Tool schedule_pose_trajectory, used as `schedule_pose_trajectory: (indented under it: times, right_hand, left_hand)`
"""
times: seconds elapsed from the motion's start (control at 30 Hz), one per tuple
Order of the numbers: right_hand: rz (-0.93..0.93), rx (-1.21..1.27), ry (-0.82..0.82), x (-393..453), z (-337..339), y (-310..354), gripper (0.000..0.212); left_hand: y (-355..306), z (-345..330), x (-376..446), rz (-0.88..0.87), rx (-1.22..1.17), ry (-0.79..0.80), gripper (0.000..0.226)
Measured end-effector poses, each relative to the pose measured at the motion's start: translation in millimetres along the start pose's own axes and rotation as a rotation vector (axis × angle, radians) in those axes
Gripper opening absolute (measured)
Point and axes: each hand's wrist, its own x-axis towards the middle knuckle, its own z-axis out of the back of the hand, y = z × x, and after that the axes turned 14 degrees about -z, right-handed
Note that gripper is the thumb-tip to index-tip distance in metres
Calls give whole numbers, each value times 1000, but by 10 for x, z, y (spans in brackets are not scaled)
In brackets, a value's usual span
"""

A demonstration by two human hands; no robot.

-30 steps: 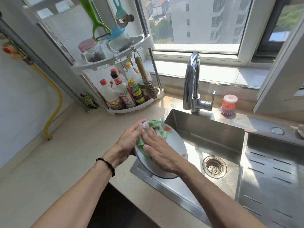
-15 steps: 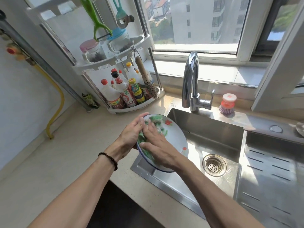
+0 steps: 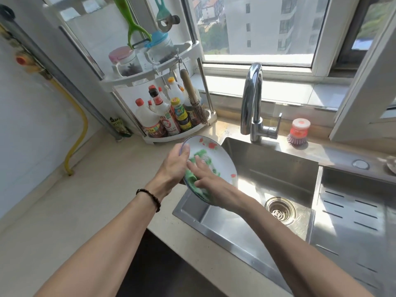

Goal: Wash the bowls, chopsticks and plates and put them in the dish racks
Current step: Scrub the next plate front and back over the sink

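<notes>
No text can be read for certain. The sauce bottles [image 3: 169,116] on the lower shelf of the corner rack [image 3: 182,133] carry printed labels: a red and white one with large characters, a yellow and green one, a red band on the biggest white bottle. All are too small and blurred to make out. The small dark green packet [image 3: 118,125] on the tabletop by the wall bears pale lettering, also unreadable.

Bright daylight through window [image 3: 257,28]; glare on sink [image 3: 267,168]; wide-angle bending at edges.
</notes>
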Motion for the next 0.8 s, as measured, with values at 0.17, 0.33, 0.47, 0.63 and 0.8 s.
schedule_pose_trajectory:
  times: [0.17, 0.33, 0.47, 0.63, 0.8]
  right_hand:
    - [41, -262, 8, -144, -2, -191, 79]
    - [49, -375, -170, -101, -78, -202, 95]
    - [57, -413, -150, -86, -23, -323, 98]
    - [24, -409, -189, -48, -49, -324, 95]
    - [4, -564, -251, 1, 132, -448, 93]
  left_hand:
    - [48, 14, 1, -47, 136, -162, 35]
    - [-9, -155, -89, -79, 199, -391, 32]
    - [9, -73, -65, -57, 185, -307, 37]
    - [58, -91, -27, 15, 168, -375, 31]
    - [69, -15, -29, 64, 105, -368, 28]
